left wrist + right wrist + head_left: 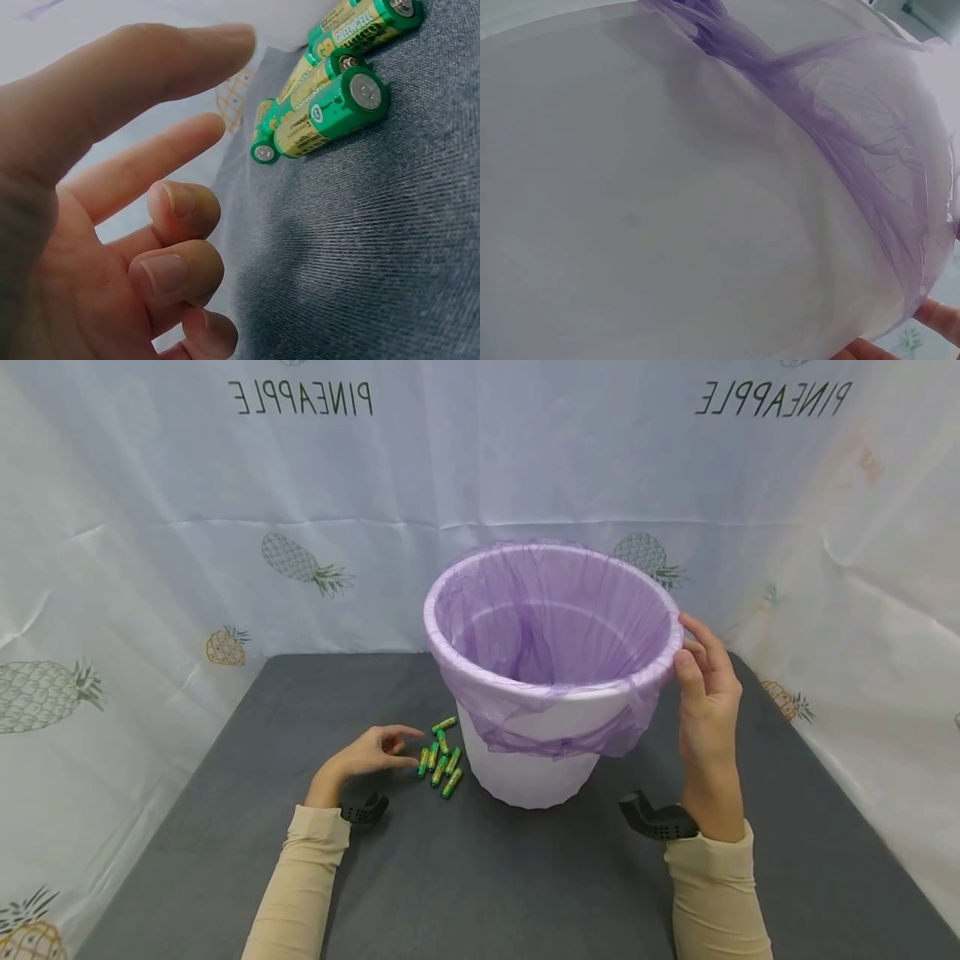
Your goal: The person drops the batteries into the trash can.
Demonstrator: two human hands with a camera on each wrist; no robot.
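A white trash bin [525, 777] lined with a thin purple bag [517, 731] stands on the dark table. My right hand [708, 693] holds the bin's right side at the rim, thumb at the front and fingers farther back; the right wrist view shows fingertips [937, 319] against the outer wall. Left of the bin lies a small pile of several green and yellow batteries [439, 768]. Beside it my left hand [372, 750] reaches with index finger and thumb stretched forward and the other fingers bent. Nothing is between them; the left wrist view shows a gap to the batteries [330, 116].
The dark cloth-covered table [300, 702] reaches out on both sides of the bin. Behind and beside it hangs a pale curtain [465, 443] printed with pineapples. A black wrist mount [656, 817] sits on the right wrist, another [365, 810] on the left.
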